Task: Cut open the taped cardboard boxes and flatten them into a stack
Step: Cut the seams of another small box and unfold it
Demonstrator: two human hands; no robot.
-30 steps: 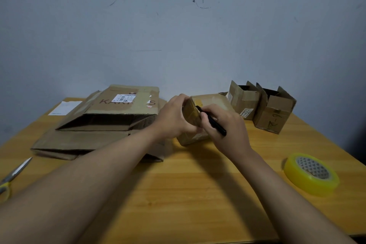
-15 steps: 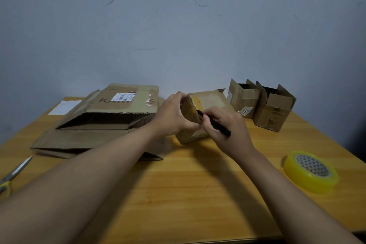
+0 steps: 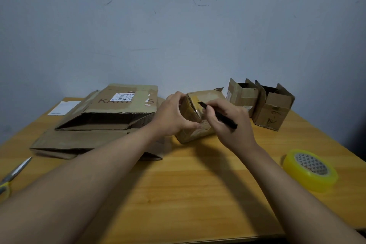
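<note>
A small taped cardboard box (image 3: 206, 97) lies tilted on the wooden table (image 3: 178, 194) at the centre. My left hand (image 3: 172, 115) grips its left end, fingers curled over the top edge. My right hand (image 3: 227, 123) holds a thin black cutter (image 3: 217, 115) like a pen, its tip against the taped seam on the box's near face. A stack of flattened large boxes (image 3: 111, 113) lies to the left. Two small boxes with open flaps, one (image 3: 241, 95) beside the other (image 3: 275, 107), stand at the back right.
A roll of yellow clear tape (image 3: 311, 170) lies at the right near the table edge. Scissors (image 3: 13, 174) with a yellow handle lie at the far left edge. A white paper slip (image 3: 64, 107) sits at the back left. A grey wall stands behind the table.
The cutter tip has shifted slightly along the seam of the small box. My left hand keeps its grip and the box has tilted a little.
</note>
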